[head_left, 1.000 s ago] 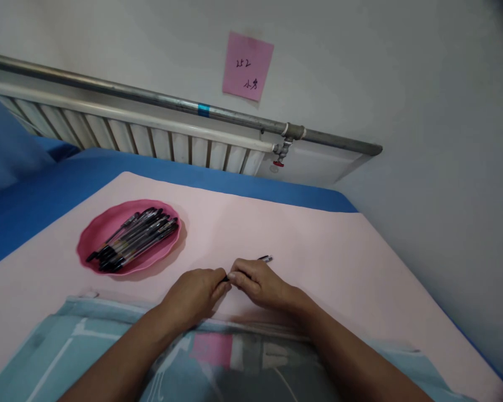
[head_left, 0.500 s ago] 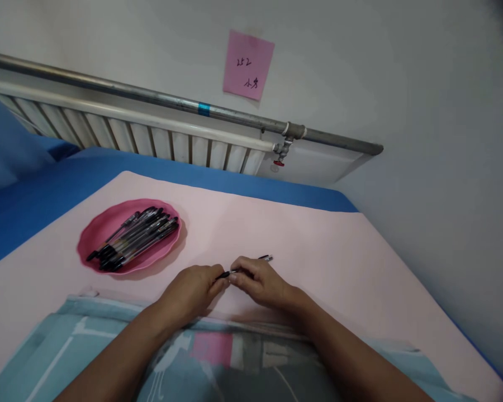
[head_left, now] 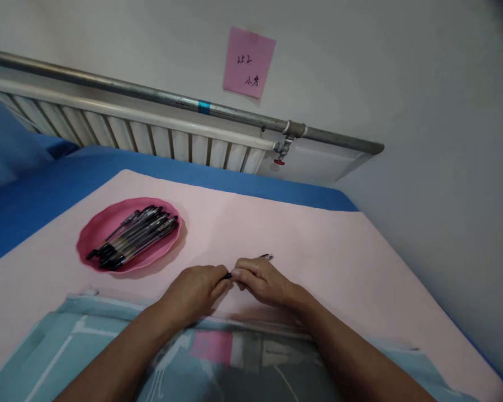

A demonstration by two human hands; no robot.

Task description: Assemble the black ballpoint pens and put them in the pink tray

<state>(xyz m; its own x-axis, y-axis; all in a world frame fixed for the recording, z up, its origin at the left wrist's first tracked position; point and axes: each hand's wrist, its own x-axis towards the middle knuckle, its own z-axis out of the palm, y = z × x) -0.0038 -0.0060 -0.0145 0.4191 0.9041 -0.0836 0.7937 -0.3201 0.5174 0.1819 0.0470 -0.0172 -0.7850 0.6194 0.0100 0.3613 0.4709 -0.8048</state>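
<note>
Both of my hands meet over the pink sheet (head_left: 318, 245) and share one black pen (head_left: 265, 257). My right hand (head_left: 262, 282) is closed round the pen's barrel, whose clip end pokes out past the knuckles to the upper right. My left hand (head_left: 197, 290) pinches the pen's dark near end between thumb and fingertips. Most of the pen is hidden inside the two hands. Further left, a pink oval dish (head_left: 96, 226) holds several black pens (head_left: 136, 237) lying side by side.
A blue mattress (head_left: 67, 184) lies under the pink sheet. A white radiator (head_left: 151, 139) and a metal pipe (head_left: 235, 114) with a valve run along the wall. A pink note (head_left: 248, 61) is stuck above. A patterned teal blanket (head_left: 88, 346) covers the near edge.
The hands have stayed together on the pen with only small finger shifts. The pen's dark tip showed a little more between the hands half a second ago.
</note>
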